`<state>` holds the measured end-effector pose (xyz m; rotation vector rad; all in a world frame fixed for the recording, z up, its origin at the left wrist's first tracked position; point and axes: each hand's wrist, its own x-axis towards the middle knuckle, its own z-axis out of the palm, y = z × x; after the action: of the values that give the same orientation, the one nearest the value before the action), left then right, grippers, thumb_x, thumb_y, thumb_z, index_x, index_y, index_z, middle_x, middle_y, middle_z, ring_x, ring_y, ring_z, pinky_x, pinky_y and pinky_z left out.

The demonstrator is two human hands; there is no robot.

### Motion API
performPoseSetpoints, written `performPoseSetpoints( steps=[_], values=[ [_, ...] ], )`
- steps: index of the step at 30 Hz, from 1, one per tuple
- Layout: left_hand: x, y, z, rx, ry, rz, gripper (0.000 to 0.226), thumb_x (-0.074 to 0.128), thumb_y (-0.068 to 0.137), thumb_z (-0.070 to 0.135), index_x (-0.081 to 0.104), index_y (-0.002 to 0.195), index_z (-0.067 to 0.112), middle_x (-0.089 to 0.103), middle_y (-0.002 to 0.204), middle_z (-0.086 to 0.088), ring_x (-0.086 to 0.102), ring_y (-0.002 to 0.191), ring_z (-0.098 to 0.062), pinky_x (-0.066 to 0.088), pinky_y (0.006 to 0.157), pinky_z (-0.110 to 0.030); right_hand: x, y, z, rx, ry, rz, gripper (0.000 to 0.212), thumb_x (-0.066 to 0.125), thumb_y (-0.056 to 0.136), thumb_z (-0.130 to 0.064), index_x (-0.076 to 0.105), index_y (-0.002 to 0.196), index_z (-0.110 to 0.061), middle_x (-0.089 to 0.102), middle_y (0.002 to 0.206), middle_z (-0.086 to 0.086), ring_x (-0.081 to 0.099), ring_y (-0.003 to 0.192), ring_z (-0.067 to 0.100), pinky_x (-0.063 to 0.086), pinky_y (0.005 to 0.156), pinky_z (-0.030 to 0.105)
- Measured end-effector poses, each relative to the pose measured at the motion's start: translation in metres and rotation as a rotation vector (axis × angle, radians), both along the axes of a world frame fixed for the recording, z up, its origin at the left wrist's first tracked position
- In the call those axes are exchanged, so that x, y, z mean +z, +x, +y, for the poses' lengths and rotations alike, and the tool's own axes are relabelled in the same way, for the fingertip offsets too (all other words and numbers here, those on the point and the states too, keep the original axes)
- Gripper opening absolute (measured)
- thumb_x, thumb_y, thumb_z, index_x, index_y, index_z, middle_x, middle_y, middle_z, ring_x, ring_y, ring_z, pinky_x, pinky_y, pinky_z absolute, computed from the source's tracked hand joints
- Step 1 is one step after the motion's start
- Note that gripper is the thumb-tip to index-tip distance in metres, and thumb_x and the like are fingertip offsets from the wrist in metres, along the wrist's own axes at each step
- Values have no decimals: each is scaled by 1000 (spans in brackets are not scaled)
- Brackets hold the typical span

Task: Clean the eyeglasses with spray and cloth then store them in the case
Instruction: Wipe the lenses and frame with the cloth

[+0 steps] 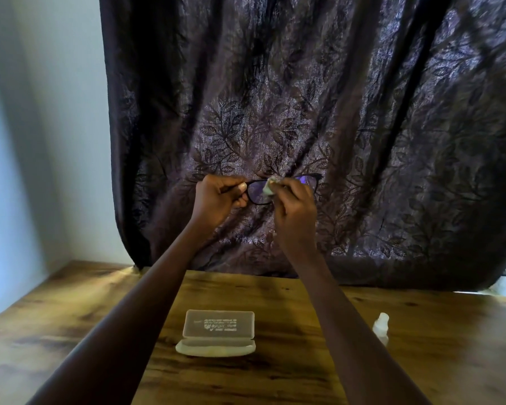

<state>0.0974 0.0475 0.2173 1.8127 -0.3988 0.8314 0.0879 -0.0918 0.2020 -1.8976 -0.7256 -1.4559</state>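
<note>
Dark curtain (304,97) with a leaf pattern hangs behind a brown wooden worktop (275,381), and a pale wall (41,112) stands to the left of it.

Both arms reach forward and up, so the hands are high above the worktop, in front of the curtain. The left hand (216,200) is turned with its back to the camera. Its fingers (241,187) are curled tight and hold the left end of the eyeglasses (259,194). The eyeglasses have a black frame and are held up in the air, level, with the lenses facing the person.

The right hand (295,211) is just beside the left hand. Its fingers are curled close together and pinch a small pale cloth (268,188). The cloth presses on the lens near the middle of the frame. The right hand covers part of the other lens.

Down on the worktop, between the two arms, lies the case (218,331). It is pale and its lid stands open. A small white spray bottle (381,327) stands on the worktop to the right of the right arm, well apart from the case.
</note>
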Motion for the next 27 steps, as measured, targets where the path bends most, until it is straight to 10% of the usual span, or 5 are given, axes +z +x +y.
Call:
performPoseSetpoints(
  steps=[10,21,27],
  values=[
    [-4,1,6,1,6,16,16,54,85,-4,66,95,-2,60,44,14,52,44,3,47,53,-13,-25,0,8,24,-165,35,27,72,64,16,68,90,10,67,89,23,63,79,37,55,72,36],
    [-5,0,1,42,1,1,21,59,82,-3,64,102,-6,66,84,-5,56,51,9,49,56,-8,-14,3,20,3,-182,22,24,70,67,13,67,91,10,67,91,22,63,82,37,49,71,33],
    [-8,-2,7,19,15,22,14,53,85,-5,67,87,-4,58,59,-2,52,44,4,42,50,-7,-15,6,-1,-10,-63,44,23,66,68,15,67,91,12,65,88,25,61,80,41,52,72,38]
  ],
)
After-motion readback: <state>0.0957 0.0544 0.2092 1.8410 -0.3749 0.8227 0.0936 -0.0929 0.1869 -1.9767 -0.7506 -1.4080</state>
